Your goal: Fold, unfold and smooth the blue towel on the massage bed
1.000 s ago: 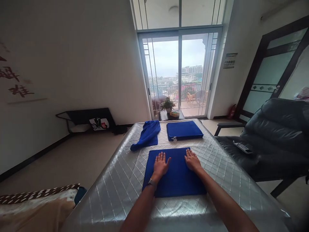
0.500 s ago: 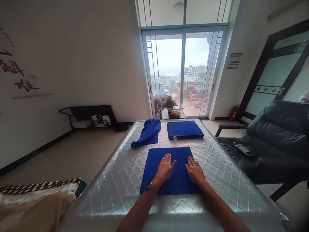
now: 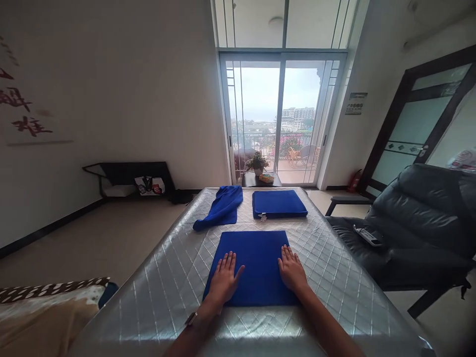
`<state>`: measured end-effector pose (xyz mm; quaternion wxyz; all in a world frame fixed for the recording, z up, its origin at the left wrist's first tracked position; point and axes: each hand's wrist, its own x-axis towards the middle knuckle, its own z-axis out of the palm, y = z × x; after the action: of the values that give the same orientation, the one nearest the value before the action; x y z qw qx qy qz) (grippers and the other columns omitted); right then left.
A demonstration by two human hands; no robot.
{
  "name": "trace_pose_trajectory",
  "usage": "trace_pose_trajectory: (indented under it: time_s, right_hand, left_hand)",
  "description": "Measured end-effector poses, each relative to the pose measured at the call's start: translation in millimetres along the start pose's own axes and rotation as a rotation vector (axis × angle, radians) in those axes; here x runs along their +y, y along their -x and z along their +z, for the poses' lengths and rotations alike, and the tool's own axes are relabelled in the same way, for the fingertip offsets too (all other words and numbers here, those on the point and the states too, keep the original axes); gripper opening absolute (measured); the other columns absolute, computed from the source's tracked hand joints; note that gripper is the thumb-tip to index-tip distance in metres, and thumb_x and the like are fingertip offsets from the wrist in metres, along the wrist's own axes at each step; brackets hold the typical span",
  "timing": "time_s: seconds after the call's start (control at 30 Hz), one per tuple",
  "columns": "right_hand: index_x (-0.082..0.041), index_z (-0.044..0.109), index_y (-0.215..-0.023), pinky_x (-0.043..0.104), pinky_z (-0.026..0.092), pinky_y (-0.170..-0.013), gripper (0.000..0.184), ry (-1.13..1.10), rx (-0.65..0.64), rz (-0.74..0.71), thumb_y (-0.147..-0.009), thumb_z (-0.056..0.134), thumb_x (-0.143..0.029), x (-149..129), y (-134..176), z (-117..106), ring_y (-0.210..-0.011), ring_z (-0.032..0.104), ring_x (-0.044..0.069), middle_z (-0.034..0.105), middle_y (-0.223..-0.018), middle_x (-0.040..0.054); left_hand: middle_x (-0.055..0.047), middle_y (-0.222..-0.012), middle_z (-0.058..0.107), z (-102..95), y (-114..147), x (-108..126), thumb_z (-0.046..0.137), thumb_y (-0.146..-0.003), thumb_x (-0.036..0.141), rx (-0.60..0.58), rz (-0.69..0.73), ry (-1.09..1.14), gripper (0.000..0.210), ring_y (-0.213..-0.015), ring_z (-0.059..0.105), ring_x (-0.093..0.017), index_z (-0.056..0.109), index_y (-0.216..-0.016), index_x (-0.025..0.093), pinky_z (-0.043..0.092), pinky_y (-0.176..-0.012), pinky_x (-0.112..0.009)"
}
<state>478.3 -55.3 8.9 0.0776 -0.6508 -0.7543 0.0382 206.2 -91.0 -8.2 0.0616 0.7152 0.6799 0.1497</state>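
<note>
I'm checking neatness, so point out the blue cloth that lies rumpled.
The far-left cloth, beside the blue pile: its outline is irregular and bunched, while that pile and the nearest cloth lie flat and squared.

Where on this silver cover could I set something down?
Bare silver cover lies left of the flat blue cloth, nearer than the crumpled cloth, and right of the flat blue cloth, outside the right hand. Crowded: the far end, with the crumpled cloth and blue stack.
</note>
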Motion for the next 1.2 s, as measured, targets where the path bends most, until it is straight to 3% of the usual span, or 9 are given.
trace_pose_trajectory:
  time_s: [0.13,0.3,0.43,0.53,0.63,0.73,0.83,1.07,1.2]
  right_hand:
    - [-0.007,0.032,-0.158,0.042,0.014,-0.125,0.06,0.022,0.033,0.0,-0.103,0.023,-0.03,-4.6,4.6,-9.5,-0.154,0.019,0.021,0.025,-0.165,0.0112]
    - [-0.006,0.035,-0.156,0.045,0.015,-0.125,0.059,0.013,0.063,-0.046,-0.102,0.025,-0.027,-9.5,33.0,-13.1,-0.154,0.021,0.022,0.028,-0.164,0.0124]
    - [-0.008,0.034,-0.157,0.045,0.018,-0.125,0.06,-0.02,0.044,-0.036,-0.103,0.025,-0.034,-11.0,62.2,-1.2,-0.153,0.021,0.022,0.026,-0.164,0.0108]
    - [-0.007,0.031,-0.157,0.045,0.018,-0.125,0.061,-0.009,0.007,-0.013,-0.104,0.024,-0.036,-10.7,73.1,0.5,-0.154,0.02,0.022,0.025,-0.165,0.0099]
    - [-0.008,0.027,-0.158,0.044,0.015,-0.126,0.06,0.026,-0.047,-0.029,-0.102,0.024,-0.026,-9.9,75.5,-5.9,-0.154,0.016,0.021,0.021,-0.166,0.0075]
    - [-0.011,0.026,-0.159,0.042,0.013,-0.126,0.06,0.035,-0.083,-0.032,-0.101,0.024,-0.025,-9.1,74.6,-11.2,-0.155,0.013,0.02,0.018,-0.167,0.0056]
    - [-0.011,0.025,-0.159,0.043,0.014,-0.126,0.061,0.015,-0.087,-0.007,-0.104,0.022,-0.036,-8.4,73.8,-10.4,-0.155,0.014,0.02,0.018,-0.167,0.0062]
    - [-0.011,0.026,-0.159,0.045,0.012,-0.126,0.063,-0.024,-0.034,-0.016,-0.104,0.023,-0.039,-7.6,73.3,-0.9,-0.155,0.013,0.021,0.019,-0.167,0.0067]
    - [-0.01,0.026,-0.159,0.046,0.013,-0.126,0.063,-0.001,-0.003,-0.015,-0.104,0.021,-0.039,-5.7,75.8,4.3,-0.155,0.014,0.021,0.019,-0.166,0.007]
  left_hand:
    - [-0.015,-0.167,0.02,-14.4,37.6,-48.4,0.025,-0.101,0.061,-0.016,-0.066,-0.07,0.077,-0.155,0.018,-0.028,0.027,-0.159,0.01,0.019,-0.126,-0.048]
    - [-0.02,-0.166,0.019,-24.3,49.4,-52.4,0.018,-0.102,0.063,-0.071,-0.072,-0.079,0.082,-0.155,0.018,-0.028,0.022,-0.159,0.004,0.019,-0.125,-0.051]
    - [-0.018,-0.165,0.025,-23.8,30.2,-2.8,0.017,-0.102,0.061,-0.044,0.011,-0.09,0.077,-0.154,0.022,-0.029,0.029,-0.158,0.009,0.024,-0.124,-0.052]
    - [-0.016,-0.165,0.027,-17.9,17.1,65.3,0.012,-0.102,0.062,-0.114,0.266,-0.029,0.079,-0.154,0.022,-0.024,0.032,-0.157,0.008,0.025,-0.125,-0.045]
    - [-0.012,-0.166,0.026,-7.7,11.0,124.1,0.009,-0.103,0.059,-0.155,0.477,0.059,0.076,-0.155,0.018,-0.02,0.03,-0.158,0.01,0.02,-0.127,-0.042]
    - [-0.01,-0.166,0.025,0.8,9.4,140.7,0.009,-0.104,0.058,-0.16,0.497,0.095,0.074,-0.155,0.017,-0.02,0.028,-0.158,0.013,0.018,-0.128,-0.043]
    - [-0.008,-0.166,0.024,1.4,13.1,111.8,0.011,-0.103,0.06,-0.155,0.416,0.052,0.073,-0.155,0.018,-0.021,0.027,-0.159,0.015,0.02,-0.128,-0.045]
    - [-0.009,-0.167,0.015,-23.3,55.3,-4.1,0.017,-0.1,0.068,-0.128,0.016,-0.124,0.081,-0.155,0.013,-0.028,0.023,-0.159,0.013,0.019,-0.127,-0.05]
    - [-0.01,-0.168,0.011,-26.7,79.5,-21.6,0.019,-0.099,0.07,-0.106,-0.058,-0.112,0.083,-0.155,0.012,-0.03,0.018,-0.16,0.014,0.023,-0.125,-0.052]
